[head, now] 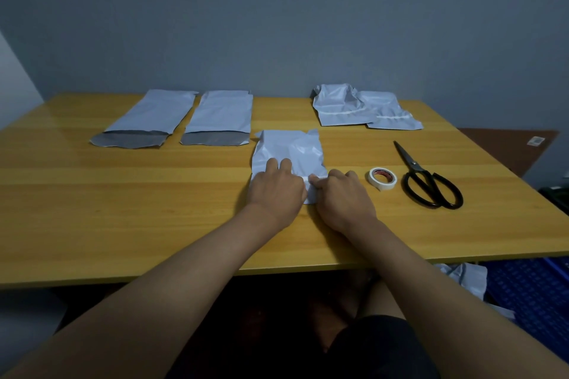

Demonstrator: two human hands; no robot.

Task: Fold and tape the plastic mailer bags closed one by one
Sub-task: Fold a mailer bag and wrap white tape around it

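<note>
While the flat left hand (277, 184) presses the crumpled white plastic mailer bag (288, 152) at frame centre, the right hand (341, 191) pinches its folded edge.

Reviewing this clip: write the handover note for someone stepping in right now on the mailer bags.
Left hand presses flat on the folded mailer at table centre. Right hand pinches its folded near edge.
Tape roll and scissors lie just right of the hands.
Done: two taped bags stacked at far right.
Left: finish closing the current mailer, then the two open mailers lying flat at far left, grey flaps toward you.
</note>
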